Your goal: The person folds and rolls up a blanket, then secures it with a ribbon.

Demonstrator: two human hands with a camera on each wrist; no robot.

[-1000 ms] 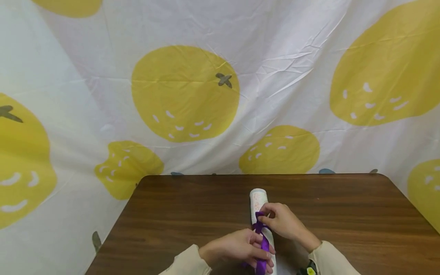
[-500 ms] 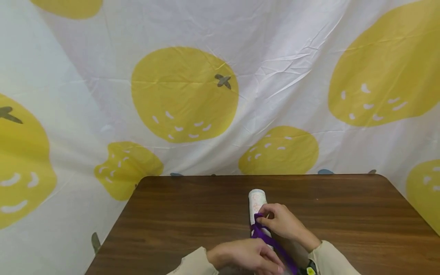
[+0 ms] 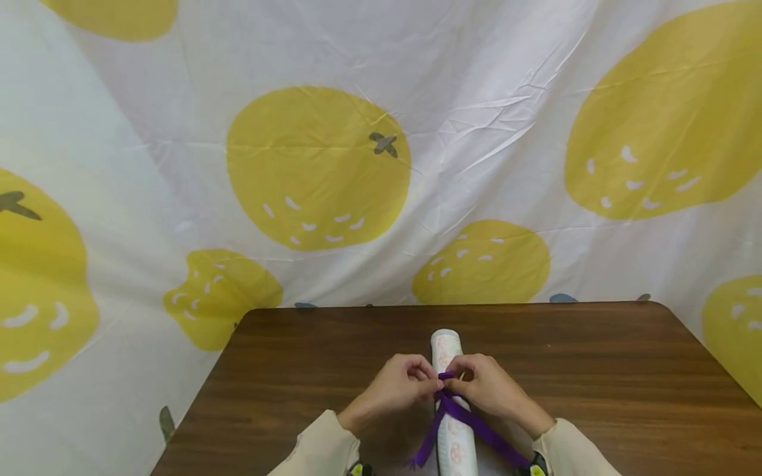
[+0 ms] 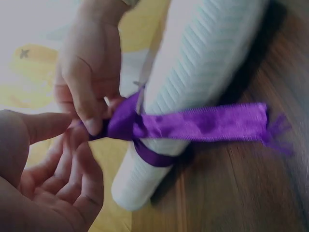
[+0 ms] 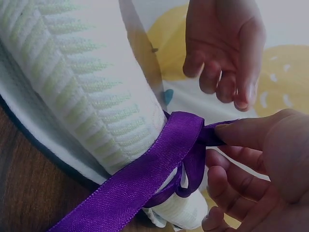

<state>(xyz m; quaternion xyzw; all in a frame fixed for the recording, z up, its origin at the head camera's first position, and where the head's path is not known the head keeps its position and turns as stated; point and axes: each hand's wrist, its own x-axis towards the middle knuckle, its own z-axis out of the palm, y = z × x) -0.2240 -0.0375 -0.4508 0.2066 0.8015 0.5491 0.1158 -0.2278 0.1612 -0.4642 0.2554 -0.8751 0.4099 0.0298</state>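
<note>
A rolled white cloth (image 3: 457,446) with a faint pink print lies lengthwise on the table, seen ribbed in the left wrist view. A purple ribbon (image 4: 203,123) is tied round it, with a small loop at the knot and two loose tails. My right hand (image 3: 491,390) pinches the loop (image 5: 212,134) between thumb and forefinger. On the other side, my left hand (image 3: 395,383) brings thumb and forefinger together at the loop's tip. In the right wrist view the left hand (image 5: 224,53) appears slightly apart from the ribbon.
The brown wood-grain table (image 3: 309,357) extends to both sides of the roll. Behind it hangs a white curtain (image 3: 476,145) printed with big yellow fruit. One ribbon tail trails toward my right wrist, the frayed one toward the left.
My left hand has let the long ribbon tail fall to the right and moved up to the knot opposite my right hand. The right hand has stayed on the loop.
</note>
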